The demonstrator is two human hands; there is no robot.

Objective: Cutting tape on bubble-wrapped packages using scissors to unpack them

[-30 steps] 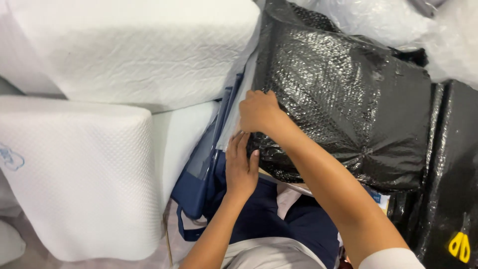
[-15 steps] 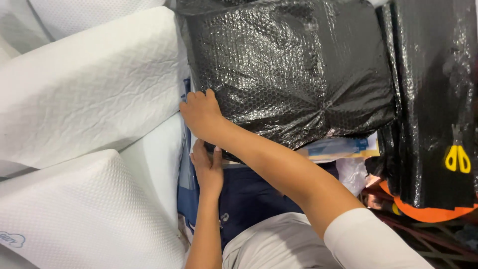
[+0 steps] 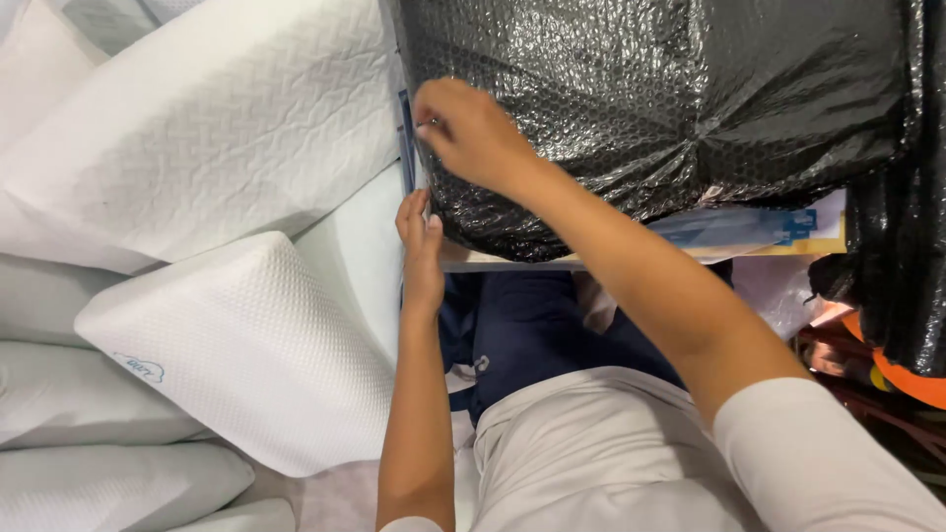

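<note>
A big package in black bubble wrap [image 3: 670, 99] fills the top of the head view, resting on a flat cardboard-and-blue item [image 3: 749, 232]. My right hand [image 3: 471, 133] reaches across from the lower right and pinches the wrap at the package's left edge. My left hand [image 3: 420, 254] comes straight up from below, fingers flat and together, pressed against the package's lower left corner in the gap beside a white pillow [image 3: 246, 350]. A thin blue edge [image 3: 405, 138] shows between the package and the pillows.
Several white quilted foam pillows [image 3: 197, 148] are stacked along the whole left side. Black plastic bags [image 3: 902, 266] and an orange object [image 3: 912, 382] crowd the right edge. My dark blue trousers [image 3: 522, 325] and pale shirt [image 3: 591, 453] lie below.
My right hand has slid further along the package's left edge, still on the wrap. My left hand stays just beneath it. The view has shifted, so the pillows and package sit differently in frame.
</note>
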